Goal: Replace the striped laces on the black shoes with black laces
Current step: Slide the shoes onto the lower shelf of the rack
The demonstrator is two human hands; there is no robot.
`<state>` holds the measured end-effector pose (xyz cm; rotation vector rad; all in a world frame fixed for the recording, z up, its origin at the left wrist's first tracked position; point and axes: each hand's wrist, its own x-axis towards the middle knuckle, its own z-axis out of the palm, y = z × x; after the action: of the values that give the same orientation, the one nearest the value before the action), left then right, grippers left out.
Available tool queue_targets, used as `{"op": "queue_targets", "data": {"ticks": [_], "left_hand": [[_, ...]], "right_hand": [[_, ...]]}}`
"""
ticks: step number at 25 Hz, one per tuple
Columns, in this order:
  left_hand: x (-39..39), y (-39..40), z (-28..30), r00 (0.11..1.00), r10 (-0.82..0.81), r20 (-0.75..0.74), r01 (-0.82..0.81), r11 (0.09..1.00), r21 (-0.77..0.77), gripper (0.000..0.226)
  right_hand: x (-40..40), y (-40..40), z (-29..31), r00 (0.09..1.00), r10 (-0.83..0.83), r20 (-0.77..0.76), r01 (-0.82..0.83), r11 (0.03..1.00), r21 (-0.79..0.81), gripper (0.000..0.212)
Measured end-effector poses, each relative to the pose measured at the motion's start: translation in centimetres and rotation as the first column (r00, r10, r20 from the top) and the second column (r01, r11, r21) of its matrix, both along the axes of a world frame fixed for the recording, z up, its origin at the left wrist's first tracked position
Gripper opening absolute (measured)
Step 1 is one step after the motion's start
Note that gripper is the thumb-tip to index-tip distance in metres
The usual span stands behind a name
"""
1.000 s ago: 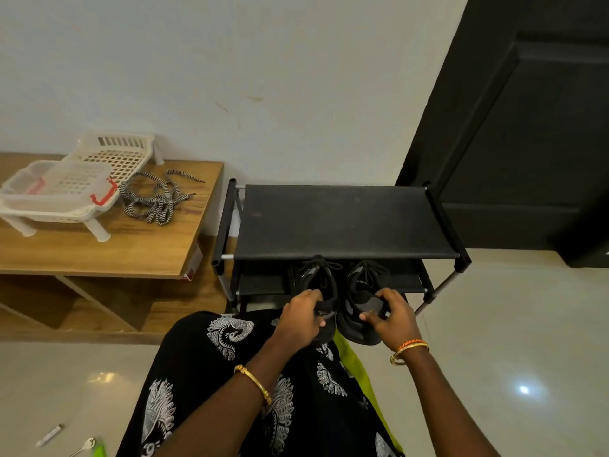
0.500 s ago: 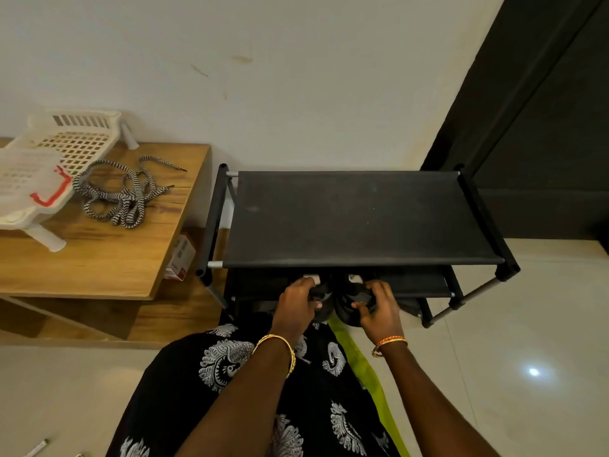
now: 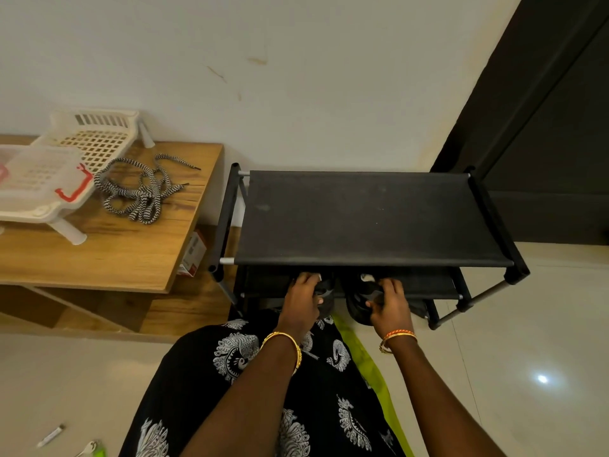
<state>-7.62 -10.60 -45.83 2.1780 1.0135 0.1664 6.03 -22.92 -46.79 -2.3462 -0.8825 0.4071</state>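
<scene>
while the left hand [image 3: 301, 296] gripped one black shoe [image 3: 326, 296] and the right hand [image 3: 390, 305] gripped the other shoe [image 3: 359, 311], fingers curled over the heels, both shoes sat on the lower shelf of the black shoe rack [image 3: 372, 219], mostly hidden under its top shelf. at ten o'clock, the striped laces [image 3: 141, 189] lay heaped on the wooden counter [image 3: 108, 255], beside a white plastic rack [image 3: 49, 179].
</scene>
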Motion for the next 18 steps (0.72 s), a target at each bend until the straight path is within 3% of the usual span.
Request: {"op": "queue_targets", "data": {"ticks": [7,10,13,15,18], "left_hand": [[-0.3,-0.3,0.2,0.986,-0.014,-0.164,0.028,0.996,0.081,0.043],[-0.2,-0.9,0.7,0.965,-0.022,-0.261,0.059,0.989,0.136,0.052],[-0.4,-1.5,1.8,0.949,-0.039,-0.314,0.067,0.995,0.078,0.064],[-0.7,-1.7,2.9,0.952,-0.041,-0.304,0.056,0.998,0.042,0.067],[-1.3,-1.8,5.6,0.958,-0.047,-0.282,0.058,0.998,0.03,0.05]], "right_hand": [[-0.1,0.3,-0.2,0.999,-0.028,-0.016,0.027,0.999,-0.047,0.047],[0.1,1.1,0.8,1.0,-0.02,0.009,0.022,0.978,-0.209,0.051],[-1.7,2.2,2.5,0.993,-0.082,0.09,0.106,0.947,-0.304,0.054],[-3.0,2.5,3.7,0.985,-0.131,0.113,0.155,0.956,-0.248,0.043],[-4.4,2.6,6.0,0.984,-0.171,0.057,0.17,0.985,0.029,0.017]]}}
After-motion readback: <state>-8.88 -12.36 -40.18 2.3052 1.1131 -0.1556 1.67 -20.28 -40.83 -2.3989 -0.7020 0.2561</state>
